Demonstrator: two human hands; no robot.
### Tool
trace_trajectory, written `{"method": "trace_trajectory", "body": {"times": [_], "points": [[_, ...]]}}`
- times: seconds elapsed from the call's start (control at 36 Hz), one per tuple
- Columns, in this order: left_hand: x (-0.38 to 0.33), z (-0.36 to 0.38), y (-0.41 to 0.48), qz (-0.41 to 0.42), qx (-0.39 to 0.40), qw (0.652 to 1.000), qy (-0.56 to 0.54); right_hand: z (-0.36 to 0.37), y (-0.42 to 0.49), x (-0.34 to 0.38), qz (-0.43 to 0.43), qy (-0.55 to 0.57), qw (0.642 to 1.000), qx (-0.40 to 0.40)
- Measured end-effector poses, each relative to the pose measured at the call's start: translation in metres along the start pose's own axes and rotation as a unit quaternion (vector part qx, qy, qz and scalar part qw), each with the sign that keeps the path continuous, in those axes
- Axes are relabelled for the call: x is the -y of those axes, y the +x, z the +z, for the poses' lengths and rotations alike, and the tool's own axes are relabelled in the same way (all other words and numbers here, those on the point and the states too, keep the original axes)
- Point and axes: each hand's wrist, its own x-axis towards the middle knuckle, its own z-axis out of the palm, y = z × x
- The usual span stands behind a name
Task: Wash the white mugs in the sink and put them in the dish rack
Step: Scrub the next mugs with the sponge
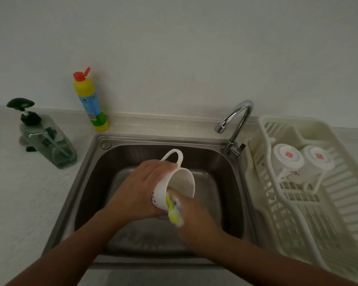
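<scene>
A yellow bottle (90, 104) with a red flip cap is standing against the wall on the surface (19, 203), behind the back left corner of the sink (132, 153). A clear pump dispenser (48, 141) with a dark head is sitting further left. A chrome faucet (235, 122) is arching over the sink's back right corner, its spout well apart from both hands. Just right of the sink, a white dish rack (262, 120) is holding two other mugs (287, 159), which are lying side by side with their bottoms facing the camera.

Over the middle of the basin, the left hand (141, 188) is gripping a white mug (180, 182) around its outer wall. It is tilting the mug so the mouth is facing right and toward the camera, with the handle pointing up and back. The right hand (196, 221), blurred, is clutching a foamy yellow sponge (174, 213) and pressing it at the mug's near rim, its fingertips reaching into the mouth.
</scene>
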Motion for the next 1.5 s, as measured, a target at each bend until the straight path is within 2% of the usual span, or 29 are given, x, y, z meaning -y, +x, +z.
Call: {"method": "trace_trajectory", "body": {"times": [0.06,0.11,0.17,0.19,0.22,0.31,0.33,0.39,0.44,0.53,0.56,0.61,0.72,0.89,0.94,1.06,1.11,1.17,1.22,1.33,1.42,1.5], "points": [[0.001,-0.006,-0.001,-0.010,0.028,1.000,-0.005,-0.017,0.000,-0.007,-0.086,-0.159,0.983,0.036],[0.002,-0.010,-0.004,-0.025,0.066,0.997,-0.015,-0.032,0.006,-0.029,-0.224,-0.342,0.911,0.051],[0.000,-0.011,-0.004,-0.037,0.077,0.996,-0.039,-0.043,0.012,-0.045,-0.272,-0.394,0.876,0.056],[-0.001,-0.010,-0.003,-0.043,0.068,0.995,-0.053,-0.045,0.013,-0.047,-0.268,-0.392,0.879,0.049],[-0.002,-0.010,0.000,-0.048,0.055,0.995,-0.063,-0.042,0.012,-0.039,-0.240,-0.367,0.898,0.043],[-0.001,-0.010,0.006,-0.054,0.031,0.996,-0.069,-0.022,0.007,-0.017,-0.108,-0.206,0.973,0.011],[-0.001,-0.010,0.007,-0.052,0.034,0.996,-0.069,-0.016,0.004,-0.016,-0.088,-0.177,0.980,0.029],[-0.003,-0.011,0.008,-0.046,0.053,0.996,-0.060,-0.018,0.001,-0.018,-0.140,-0.187,0.972,0.033],[-0.005,-0.012,0.008,-0.051,0.085,0.994,-0.055,-0.028,0.005,-0.040,-0.227,-0.285,0.931,0.030],[-0.009,-0.013,0.012,-0.071,0.133,0.985,-0.083,-0.049,0.022,-0.074,-0.335,-0.433,0.832,0.096],[-0.010,-0.013,0.014,-0.076,0.145,0.982,-0.098,-0.055,0.026,-0.078,-0.345,-0.462,0.810,0.111],[-0.012,-0.016,0.018,-0.082,0.163,0.976,-0.121,-0.058,0.031,-0.079,-0.369,-0.476,0.791,0.107],[-0.005,-0.021,0.023,-0.072,0.193,0.966,-0.158,-0.050,0.026,-0.074,-0.411,-0.439,0.796,0.066],[-0.001,-0.025,0.023,-0.080,0.198,0.956,-0.203,-0.051,0.019,-0.064,-0.389,-0.391,0.834,0.030],[-0.006,-0.020,0.019,-0.086,0.165,0.962,-0.198,-0.049,0.018,-0.064,-0.379,-0.378,0.844,0.027],[-0.021,-0.005,0.004,-0.101,0.042,0.987,-0.117,-0.041,0.015,-0.052,-0.339,-0.326,0.882,0.016],[-0.022,0.000,-0.001,-0.100,0.022,0.990,-0.099,-0.036,0.012,-0.048,-0.319,-0.319,0.892,0.018],[-0.021,-0.001,-0.001,-0.094,0.036,0.990,-0.098,-0.030,0.006,-0.049,-0.319,-0.302,0.898,0.009],[-0.022,-0.004,0.002,-0.085,0.061,0.988,-0.111,-0.031,0.003,-0.053,-0.341,-0.294,0.893,0.009],[-0.027,-0.010,0.016,-0.098,0.106,0.973,-0.180,-0.053,0.020,-0.076,-0.424,-0.340,0.839,0.026],[-0.026,-0.015,0.023,-0.105,0.114,0.968,-0.198,-0.068,0.037,-0.080,-0.450,-0.360,0.817,0.025],[-0.024,-0.023,0.028,-0.101,0.105,0.976,-0.160,-0.060,0.036,-0.070,-0.421,-0.355,0.835,-0.018]]}}
